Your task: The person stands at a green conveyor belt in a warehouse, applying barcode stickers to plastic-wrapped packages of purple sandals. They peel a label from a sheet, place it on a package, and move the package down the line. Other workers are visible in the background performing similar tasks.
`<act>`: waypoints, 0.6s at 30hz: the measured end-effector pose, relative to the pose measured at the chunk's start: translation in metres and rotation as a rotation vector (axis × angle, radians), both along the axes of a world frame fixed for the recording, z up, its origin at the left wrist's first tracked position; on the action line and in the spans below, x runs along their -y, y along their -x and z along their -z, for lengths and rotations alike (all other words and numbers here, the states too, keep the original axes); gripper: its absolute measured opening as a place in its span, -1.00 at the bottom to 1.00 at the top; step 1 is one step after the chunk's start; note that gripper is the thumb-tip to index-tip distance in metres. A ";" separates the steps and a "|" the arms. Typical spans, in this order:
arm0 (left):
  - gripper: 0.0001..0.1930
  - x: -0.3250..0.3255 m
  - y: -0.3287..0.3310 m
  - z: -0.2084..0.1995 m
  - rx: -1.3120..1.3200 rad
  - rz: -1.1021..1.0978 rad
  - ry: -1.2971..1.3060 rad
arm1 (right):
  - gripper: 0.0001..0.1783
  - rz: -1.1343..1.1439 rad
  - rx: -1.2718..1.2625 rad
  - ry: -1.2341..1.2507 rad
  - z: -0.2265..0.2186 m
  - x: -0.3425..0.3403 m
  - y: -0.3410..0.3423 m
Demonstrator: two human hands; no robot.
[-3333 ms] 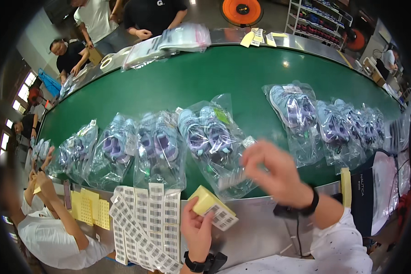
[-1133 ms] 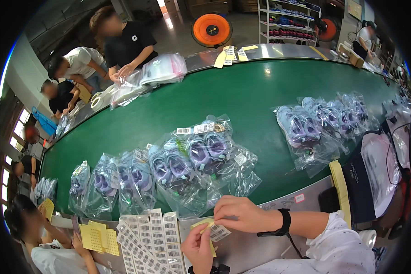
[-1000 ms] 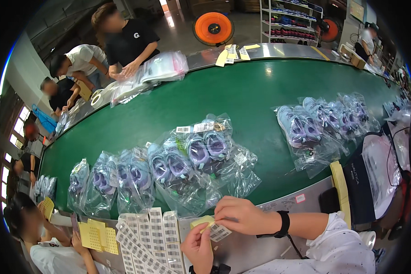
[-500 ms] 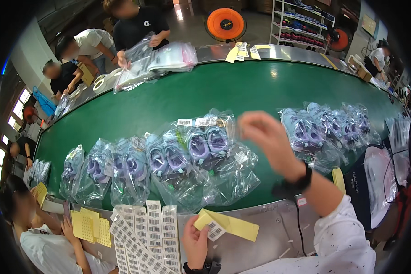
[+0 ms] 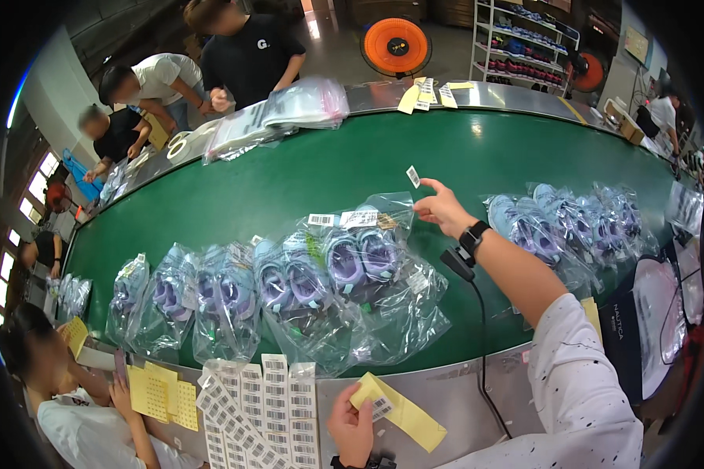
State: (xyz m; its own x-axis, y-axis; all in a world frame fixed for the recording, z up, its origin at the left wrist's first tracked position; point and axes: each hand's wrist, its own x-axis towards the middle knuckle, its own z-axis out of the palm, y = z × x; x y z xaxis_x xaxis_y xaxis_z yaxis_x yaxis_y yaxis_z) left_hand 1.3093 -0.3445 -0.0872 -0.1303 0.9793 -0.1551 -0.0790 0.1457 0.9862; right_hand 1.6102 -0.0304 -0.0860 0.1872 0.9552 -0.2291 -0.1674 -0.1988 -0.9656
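My left hand (image 5: pixel 352 428) pinches a yellow backing strip (image 5: pixel 414 422) bearing a barcode label, over the near metal edge. Above the green belt, my right hand (image 5: pixel 444 209) has its index finger stretched out, with a small white barcode sticker (image 5: pixel 412 177) at the fingertip. A black device on a cable (image 5: pixel 457 264) hangs by my right wrist. Below and left of that hand lie light-blue and purple shoes (image 5: pixel 360 258) in clear plastic bags, in a row. The nearest bag carries white barcode labels (image 5: pixel 360 218) near its top.
More bagged shoes (image 5: pixel 524 227) lie on the belt (image 5: pixel 289 187) to the right. Sheets of barcode stickers (image 5: pixel 275 399) and yellow sticker sheets (image 5: pixel 152 391) rest on the near ledge. A co-worker (image 5: pixel 62 406) sits at left; others stand across the belt beside stacked plastic bags (image 5: pixel 305 105).
My right hand has moved up and left, and the sticker at its fingertip now shows. The corded device has risen with the wrist. The strip in my left hand has tilted more steeply.
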 end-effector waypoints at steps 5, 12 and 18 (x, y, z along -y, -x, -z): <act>-0.67 0.003 -0.004 -0.005 0.054 0.017 0.046 | -0.60 0.001 0.066 -0.116 -0.018 0.001 -0.017; -0.67 0.005 -0.015 0.000 0.087 -0.011 0.040 | -0.87 -0.259 0.102 0.054 -0.026 -0.046 -0.012; -0.68 0.005 -0.019 0.006 -0.011 -0.004 0.028 | -0.88 -0.191 0.182 0.076 -0.013 -0.057 0.007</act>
State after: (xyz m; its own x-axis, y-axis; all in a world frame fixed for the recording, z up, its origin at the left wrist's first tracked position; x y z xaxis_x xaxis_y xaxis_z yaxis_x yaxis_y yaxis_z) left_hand 1.3282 -0.3497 -0.0928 -0.1362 0.9740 -0.1808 -0.0692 0.1728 0.9825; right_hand 1.6034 0.0268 -0.0727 0.0495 0.9585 -0.2806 0.0548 -0.2831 -0.9575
